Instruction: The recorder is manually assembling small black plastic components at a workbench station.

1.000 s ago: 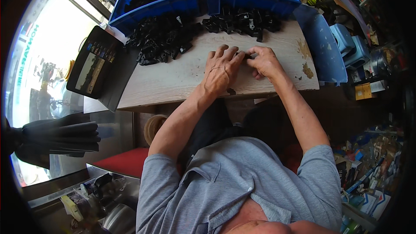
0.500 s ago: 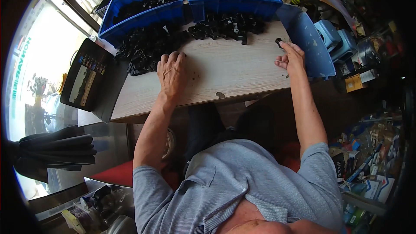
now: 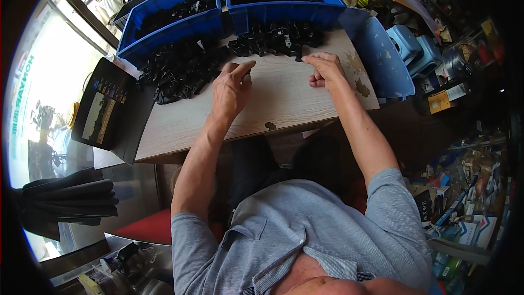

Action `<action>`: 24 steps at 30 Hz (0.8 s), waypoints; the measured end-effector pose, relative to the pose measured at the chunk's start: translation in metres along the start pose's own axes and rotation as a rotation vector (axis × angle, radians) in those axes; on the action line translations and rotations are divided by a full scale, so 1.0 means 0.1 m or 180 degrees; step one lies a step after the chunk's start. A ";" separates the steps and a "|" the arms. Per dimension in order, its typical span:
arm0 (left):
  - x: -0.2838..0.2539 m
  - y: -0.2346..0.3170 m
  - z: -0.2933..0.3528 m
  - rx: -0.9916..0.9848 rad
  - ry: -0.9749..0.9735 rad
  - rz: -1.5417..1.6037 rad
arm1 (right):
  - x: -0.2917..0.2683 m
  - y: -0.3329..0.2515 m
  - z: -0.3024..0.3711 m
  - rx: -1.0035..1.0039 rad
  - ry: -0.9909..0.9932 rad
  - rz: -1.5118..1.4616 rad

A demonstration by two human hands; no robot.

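My left hand (image 3: pixel 232 88) is over the table's middle left, its fingers closed round a small black plastic part (image 3: pixel 249 71) that shows only at the fingertips. My right hand (image 3: pixel 326 69) is farther right, thumb and forefinger pinched at a black plastic part (image 3: pixel 298 57) by the near edge of the pile; the fingers partly cover the contact. A loose heap of black plastic parts (image 3: pixel 183 68) lies just beyond and left of my left hand. It continues as a smaller heap (image 3: pixel 267 38) in front of the bins.
Two blue bins (image 3: pixel 284 10) (image 3: pixel 169 24) with black parts stand at the table's far side. A lighter blue tub (image 3: pixel 376 49) adjoins the right edge. To the left a dark tablet-like screen (image 3: pixel 103 104) stands tilted. The wooden tabletop (image 3: pixel 278 93) has chipped patches.
My right hand has moved left from beside the tub to the heap's edge. My left hand has come away from the heap, rightward, with a black part showing in its fingers.
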State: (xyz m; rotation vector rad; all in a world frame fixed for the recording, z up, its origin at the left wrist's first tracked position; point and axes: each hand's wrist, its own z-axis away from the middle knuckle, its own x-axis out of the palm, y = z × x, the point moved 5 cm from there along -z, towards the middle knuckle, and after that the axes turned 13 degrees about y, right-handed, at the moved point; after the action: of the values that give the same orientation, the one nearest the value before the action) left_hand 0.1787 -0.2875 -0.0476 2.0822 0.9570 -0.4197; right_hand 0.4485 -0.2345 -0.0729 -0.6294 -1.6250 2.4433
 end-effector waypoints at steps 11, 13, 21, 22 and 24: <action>0.10 -0.12 0.21 0.0349 0.0196 -0.0194 | 0.28 -0.01 -0.17 -0.0056 -0.0058 0.0094; 0.12 -0.15 0.21 0.0363 0.0197 -0.0249 | 0.26 0.02 -0.17 -0.0084 -0.0103 0.0027; 0.10 -0.20 0.21 0.0467 0.0308 -0.0434 | 0.24 0.09 0.05 -0.0170 -0.0503 -0.0120; 0.10 -0.21 0.22 0.0464 0.0306 -0.0436 | 0.23 0.10 0.04 -0.0167 -0.0505 -0.0119; 0.13 -0.23 0.22 0.0192 0.0142 -0.0428 | 0.18 0.05 0.02 -0.0430 -0.0258 -0.0151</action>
State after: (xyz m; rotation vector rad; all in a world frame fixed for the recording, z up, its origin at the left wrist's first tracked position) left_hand 0.1708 -0.2885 -0.0808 2.0957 1.1278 -0.4785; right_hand 0.4321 -0.2321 -0.0816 -0.5092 -1.8264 2.3701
